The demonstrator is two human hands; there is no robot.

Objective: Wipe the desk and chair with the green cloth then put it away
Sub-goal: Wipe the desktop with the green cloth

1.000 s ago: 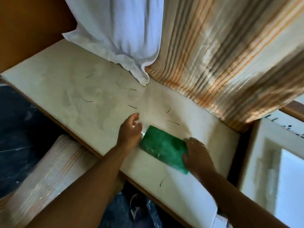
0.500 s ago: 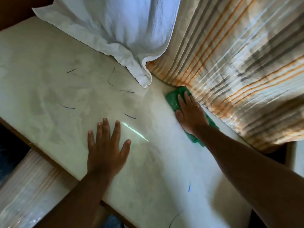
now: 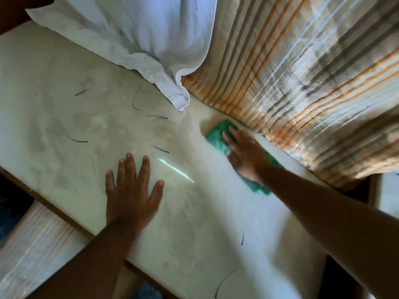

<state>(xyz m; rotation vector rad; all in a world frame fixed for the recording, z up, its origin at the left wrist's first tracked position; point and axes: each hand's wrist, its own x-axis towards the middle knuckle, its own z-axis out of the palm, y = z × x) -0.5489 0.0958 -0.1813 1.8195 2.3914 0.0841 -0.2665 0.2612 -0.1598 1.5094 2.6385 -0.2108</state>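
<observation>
The green cloth (image 3: 218, 137) lies flat on the pale desk top (image 3: 64, 126), close to the striped curtain at the desk's far edge. My right hand (image 3: 244, 154) presses down on the cloth with its fingers spread, covering its middle. My left hand (image 3: 131, 190) rests flat on the desk near the front edge, fingers apart, holding nothing. Several blue pen marks and grey smudges show on the desk surface. A pale striped chair seat (image 3: 36, 251) shows below the desk's front edge at the lower left.
A striped orange and grey curtain (image 3: 302, 72) hangs over the back right of the desk. A white cloth (image 3: 133, 35) drapes onto the back of the desk at the upper left. A dark gap (image 3: 360, 190) lies beyond the desk's right end.
My right hand slid the green cloth from the front edge up to the curtain, and it now sits slightly further left. My left hand let go of the cloth and lies flat on the desk.
</observation>
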